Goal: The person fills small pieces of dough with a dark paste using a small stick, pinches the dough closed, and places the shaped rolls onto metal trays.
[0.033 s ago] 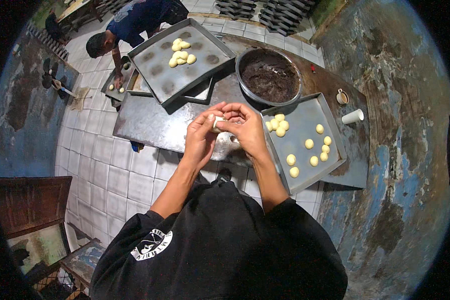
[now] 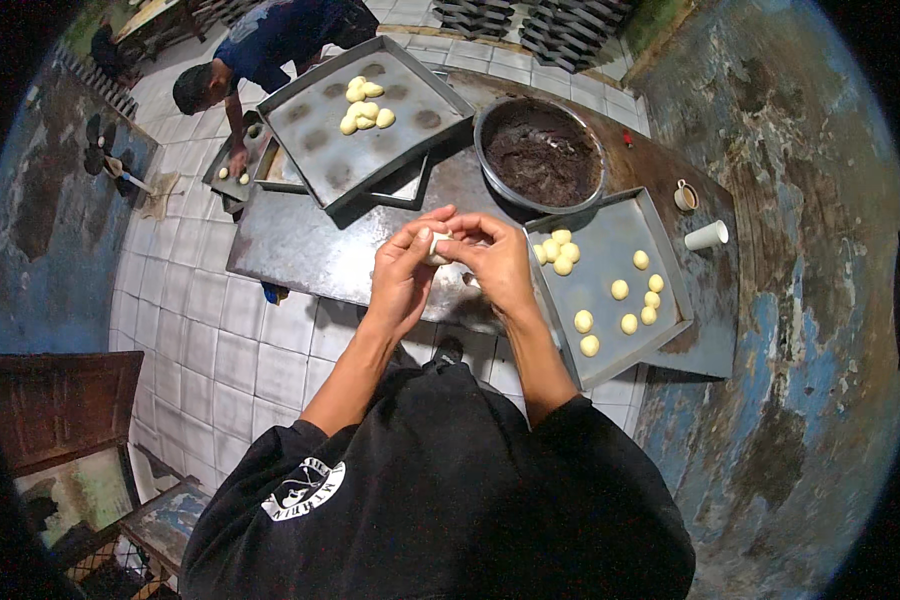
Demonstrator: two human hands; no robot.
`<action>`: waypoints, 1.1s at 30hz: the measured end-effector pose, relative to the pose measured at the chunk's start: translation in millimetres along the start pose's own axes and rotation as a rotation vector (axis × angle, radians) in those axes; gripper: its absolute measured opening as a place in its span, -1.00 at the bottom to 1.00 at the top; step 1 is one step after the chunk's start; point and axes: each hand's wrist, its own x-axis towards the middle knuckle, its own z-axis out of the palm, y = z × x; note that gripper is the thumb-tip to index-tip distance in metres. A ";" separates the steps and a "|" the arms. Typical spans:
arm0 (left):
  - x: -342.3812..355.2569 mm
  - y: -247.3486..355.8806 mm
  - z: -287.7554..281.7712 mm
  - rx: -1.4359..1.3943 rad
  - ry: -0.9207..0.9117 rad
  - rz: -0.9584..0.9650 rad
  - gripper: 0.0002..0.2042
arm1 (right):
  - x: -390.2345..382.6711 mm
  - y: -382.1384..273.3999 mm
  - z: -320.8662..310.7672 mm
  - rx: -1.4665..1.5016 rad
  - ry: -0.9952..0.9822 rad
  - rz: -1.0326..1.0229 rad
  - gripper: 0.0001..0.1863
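White, rounded, dough-like lump (image 2: 437, 249) sits pinched between the bare left hand (image 2: 402, 272) and bare right hand (image 2: 497, 265); too hard a thumb squeeze could tear it.

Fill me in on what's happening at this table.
The left hand and right hand hold a small pale dough piece between them, above the metal table. Yellow dough balls sit in the right tray and the left tray. Behind the right tray stands a basin of dark brown mix. A co-worker's hand is beside more dough balls.
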 end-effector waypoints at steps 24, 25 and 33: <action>89.9 133.0 -217.1 0.663 0.077 0.011 -0.56 | 175.2 91.2 190.0 -0.076 -0.667 0.567 -0.58; 89.8 132.0 -231.4 0.625 0.154 0.079 -0.58 | 186.5 78.0 206.7 -0.133 -0.663 0.450 -0.66; 50.8 194.1 -332.1 0.662 0.714 0.120 -0.70 | 291.8 173.5 220.7 -1.236 -0.573 -0.438 -0.43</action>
